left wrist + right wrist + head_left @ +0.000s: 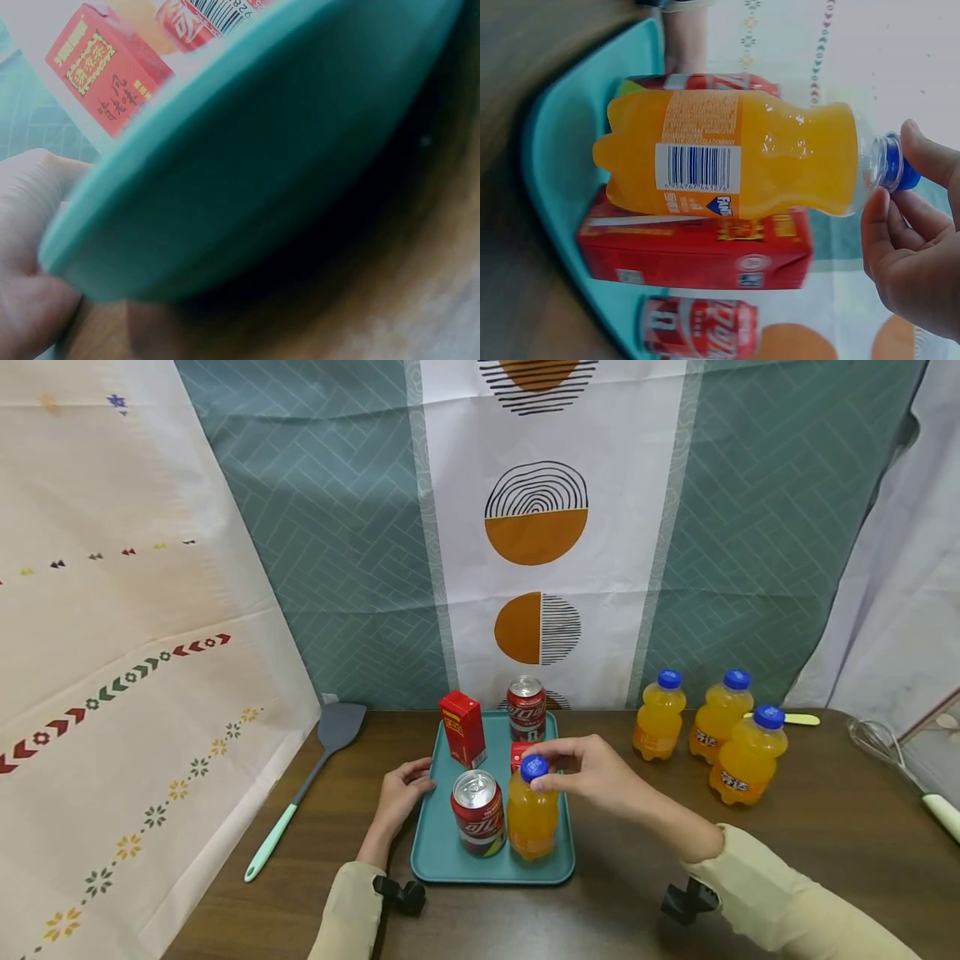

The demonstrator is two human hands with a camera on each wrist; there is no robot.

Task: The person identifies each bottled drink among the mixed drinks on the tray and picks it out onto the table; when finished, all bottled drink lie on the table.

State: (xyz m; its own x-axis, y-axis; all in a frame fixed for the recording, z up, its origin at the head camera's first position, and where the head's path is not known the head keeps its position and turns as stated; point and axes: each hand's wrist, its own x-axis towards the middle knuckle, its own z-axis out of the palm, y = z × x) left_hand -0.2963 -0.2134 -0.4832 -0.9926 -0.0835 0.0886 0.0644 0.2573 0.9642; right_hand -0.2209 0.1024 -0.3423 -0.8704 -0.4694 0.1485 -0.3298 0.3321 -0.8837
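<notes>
My right hand pinches the blue cap of an orange soda bottle between thumb and fingers. The bottle is upright over the front right of a teal tray. At the tray's left side, my left hand grips the rim; the left wrist view shows the hand at the tray edge. Beside the bottle stands a cola can. Another cola can and a red drink carton stand farther back. A second red carton is mostly hidden behind the bottle in the head view.
Several more orange soda bottles stand on the wooden table right of the tray. A grey spatula with a mint handle lies to the left. At the far right is a whisk. Patterned cloth hangs behind the table.
</notes>
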